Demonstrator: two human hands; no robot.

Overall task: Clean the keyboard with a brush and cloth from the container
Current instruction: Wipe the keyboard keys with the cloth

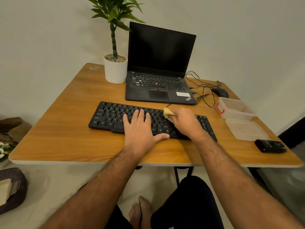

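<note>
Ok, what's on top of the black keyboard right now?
The left hand rests flat on the keyboard. The right hand grips a tan cloth against the keys. The keys under both hands are covered.

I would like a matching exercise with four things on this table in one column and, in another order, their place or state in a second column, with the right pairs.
Things:
1. left hand
2. cloth
3. container
4. plant pot

Places or states:
A. stands left of the laptop
B. lies flat on the keyboard
C. open, at the right side of the table, its lid beside it
D. gripped in the right hand

Pairs: 1-B, 2-D, 3-C, 4-A
</note>
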